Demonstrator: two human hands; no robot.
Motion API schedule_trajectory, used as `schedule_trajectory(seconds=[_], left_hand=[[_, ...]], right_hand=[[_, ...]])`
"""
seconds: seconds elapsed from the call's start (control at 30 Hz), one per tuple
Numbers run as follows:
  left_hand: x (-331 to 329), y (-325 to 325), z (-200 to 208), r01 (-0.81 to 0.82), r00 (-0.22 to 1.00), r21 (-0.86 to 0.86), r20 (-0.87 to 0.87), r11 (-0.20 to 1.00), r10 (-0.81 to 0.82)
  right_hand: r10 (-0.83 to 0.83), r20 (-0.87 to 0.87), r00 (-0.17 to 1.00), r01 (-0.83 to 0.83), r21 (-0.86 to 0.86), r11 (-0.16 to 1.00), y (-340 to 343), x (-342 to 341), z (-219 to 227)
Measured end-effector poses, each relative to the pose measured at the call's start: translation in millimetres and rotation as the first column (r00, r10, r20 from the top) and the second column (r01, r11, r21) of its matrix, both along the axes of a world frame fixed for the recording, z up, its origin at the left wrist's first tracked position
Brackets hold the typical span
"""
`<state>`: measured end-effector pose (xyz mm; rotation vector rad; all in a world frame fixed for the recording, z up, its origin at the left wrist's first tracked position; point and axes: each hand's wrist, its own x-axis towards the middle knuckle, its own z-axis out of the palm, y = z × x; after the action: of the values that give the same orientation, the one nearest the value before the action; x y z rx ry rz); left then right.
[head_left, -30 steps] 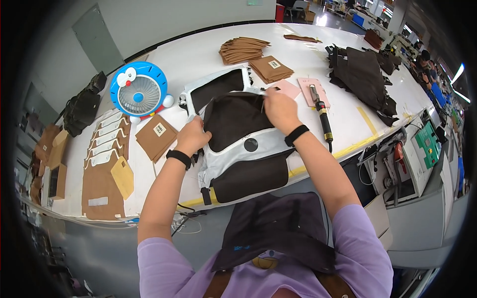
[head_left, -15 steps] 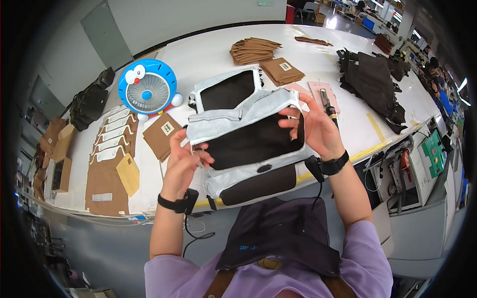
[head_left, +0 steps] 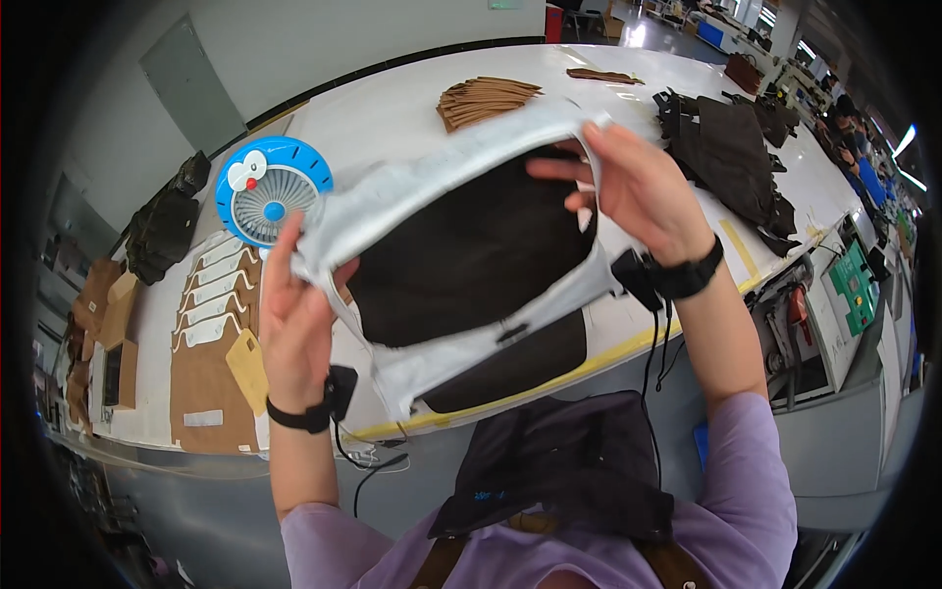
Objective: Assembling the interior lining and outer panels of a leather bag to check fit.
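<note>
A half-sewn bag piece (head_left: 476, 260), a dark brown panel framed by pale grey lining edges, is held up over the near side of the table. My left hand (head_left: 294, 329) grips its left corner, with the thumb inside the opening and the fingers outside. At the far right corner my right hand (head_left: 648, 191) pinches the pale edge, its fingers reaching inside over the dark panel. The lower dark flap (head_left: 510, 368) hangs toward the table's front edge. Parts of the piece are smeared by motion. Each wrist wears a black strap with a small device and cable.
A blue fan (head_left: 275, 191) stands left of the piece. Left of it lie brown panels with white strips (head_left: 211, 294) and a yellowish card (head_left: 247, 368). Brown pieces (head_left: 486, 103) are stacked at the back; dark bag parts (head_left: 721, 147) lie right. Yellow tape (head_left: 628, 348) marks the front edge.
Both hands have lifted the bag piece up and closer, spreading it wider. My left hand has moved left, my right hand up and right. The piece now covers the brown stack behind it.
</note>
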<state>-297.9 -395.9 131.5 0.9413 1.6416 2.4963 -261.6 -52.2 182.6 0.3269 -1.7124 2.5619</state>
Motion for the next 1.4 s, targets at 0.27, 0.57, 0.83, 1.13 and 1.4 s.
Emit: schedule_trajectory(seconds=[0.27, 0.57, 0.83, 1.13, 1.4], left_hand=[[-175, 28, -55, -0.009, 0.886, -0.411, 0.420, 0.912, 0.198], [-150, 70, -81, -0.670, 0.734, -0.709, -0.677, 0.218, 0.057], [-206, 27, -146, -0.212, 0.969, -0.898, -0.141, 0.385, 0.205], [-105, 76, -76, -0.220, 0.825, -0.972, -0.227, 0.076, -0.517], [-102, 98, -115, 0.000, 0.835, -0.975, 0.122, -0.222, -0.537]], right_hand=[[-0.299, 0.251, 0.921, 0.090, 0.607, 0.789, 18, -185, -76], [0.142, -0.142, 0.980, 0.153, 0.986, -0.071, 29, -117, -129], [-0.066, -0.208, 0.976, 0.215, 0.968, 0.127, 118, -111, -80], [-0.955, -0.289, 0.059, 0.312, 0.915, -0.258, 405, -18, -116], [-0.957, -0.288, -0.043, 0.099, 0.952, -0.291, 458, 38, -140]])
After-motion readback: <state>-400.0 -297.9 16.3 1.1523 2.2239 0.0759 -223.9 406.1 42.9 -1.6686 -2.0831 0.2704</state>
